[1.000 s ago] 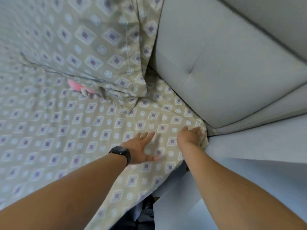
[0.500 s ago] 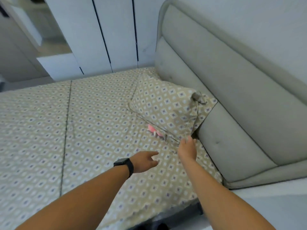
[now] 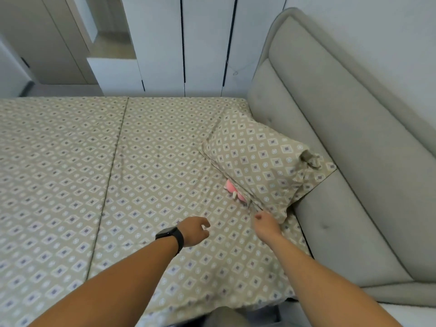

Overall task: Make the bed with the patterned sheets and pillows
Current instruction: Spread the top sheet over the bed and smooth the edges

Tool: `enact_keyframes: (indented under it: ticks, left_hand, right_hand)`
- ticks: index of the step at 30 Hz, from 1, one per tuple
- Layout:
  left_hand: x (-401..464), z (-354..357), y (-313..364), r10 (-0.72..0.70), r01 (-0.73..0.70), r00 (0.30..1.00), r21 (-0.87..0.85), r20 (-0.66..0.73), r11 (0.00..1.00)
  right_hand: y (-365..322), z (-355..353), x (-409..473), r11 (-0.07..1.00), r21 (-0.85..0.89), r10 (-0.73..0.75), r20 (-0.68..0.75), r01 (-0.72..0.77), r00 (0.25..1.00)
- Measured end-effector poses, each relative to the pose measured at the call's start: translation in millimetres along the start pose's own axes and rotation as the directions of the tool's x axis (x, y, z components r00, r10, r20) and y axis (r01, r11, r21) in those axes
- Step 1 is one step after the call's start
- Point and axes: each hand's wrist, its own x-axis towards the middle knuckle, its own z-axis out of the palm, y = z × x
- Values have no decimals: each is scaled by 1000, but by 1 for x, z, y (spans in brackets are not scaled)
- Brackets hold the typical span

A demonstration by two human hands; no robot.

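The patterned sheet (image 3: 94, 173) covers the mattress in front of me, and the grey headboard (image 3: 342, 161) runs along at three o'clock. The patterned pillow (image 3: 259, 161) leans on that headboard, with something pink (image 3: 232, 187) peeking from under its near edge. My right hand (image 3: 267, 224) pinches the pillow's lower corner. My left hand (image 3: 194, 230), at its nine o'clock, hovers loosely curled, holding nothing.

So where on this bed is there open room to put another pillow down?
The sheet lies bare left of the pillow, up to the wardrobe doors. It is crowded near the headboard: pillow, a pink thing under it, both hands.
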Motion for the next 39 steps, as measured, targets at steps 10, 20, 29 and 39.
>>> enact_keyframes:
  ticks: [10, 20, 29, 39]
  left_hand:
    - [141, 124, -67, -248, 242, 968, -118, -38, 963]
    - [272, 313, -103, -135, 91, 968, 205, 211, 974]
    - [284, 314, -102, -69, -23, 953, 299, 294, 954]
    - [297, 319, -104, -24, -115, 916, 320, 399, 940]
  right_hand:
    - [75, 140, 177, 752, -521, -244, 347, 403, 905]
    - [241, 256, 245, 315, -626, -443, 568, 713, 694]
    - [270, 252, 243, 202, -548, -574, 605, 812, 551]
    - [306, 234, 227, 218, -502, -489, 686, 837, 539]
